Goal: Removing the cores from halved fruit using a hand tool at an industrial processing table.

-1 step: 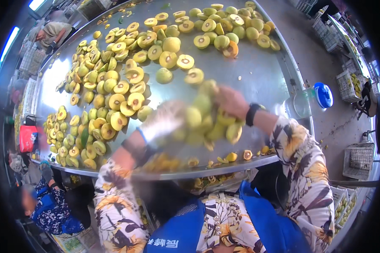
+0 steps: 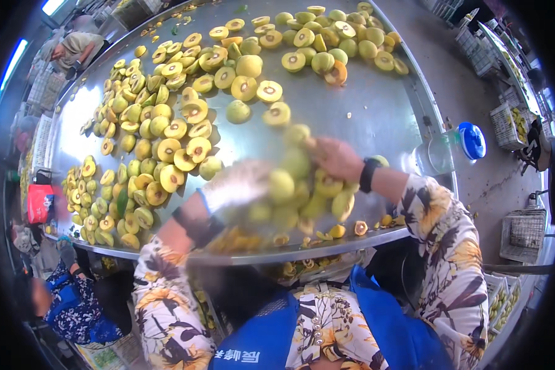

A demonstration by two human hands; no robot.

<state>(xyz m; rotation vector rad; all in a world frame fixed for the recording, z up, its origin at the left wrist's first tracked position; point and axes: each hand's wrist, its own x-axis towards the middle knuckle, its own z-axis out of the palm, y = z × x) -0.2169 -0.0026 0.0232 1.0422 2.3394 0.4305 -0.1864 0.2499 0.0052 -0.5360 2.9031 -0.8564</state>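
Observation:
My left hand (image 2: 239,184), in a white glove, is smeared by motion against the left side of a heap of yellow-green fruits (image 2: 281,185); its fingers cannot be made out. On the heap's far right side is my bare right hand (image 2: 337,160), its fingers curled in close to a pale green fruit (image 2: 297,133). Whatever those fingers hold is blurred. A halved fruit (image 2: 277,114) with yellow flesh lies just beyond. To the left spreads a large pile of similar halves (image 2: 172,129), many with brown centres facing up.
The metal table (image 2: 364,123) has a raised rim on the right. More fruits (image 2: 327,43) cover its far end. A clear jar with a blue lid (image 2: 472,140) stands by the right edge. Crates (image 2: 524,235) sit on the floor at right. Another person (image 2: 83,302) is at the lower left.
Both my hands have shifted slightly nearer to me, beside the blurred fruit heap. The fruits farther out on the table look much the same.

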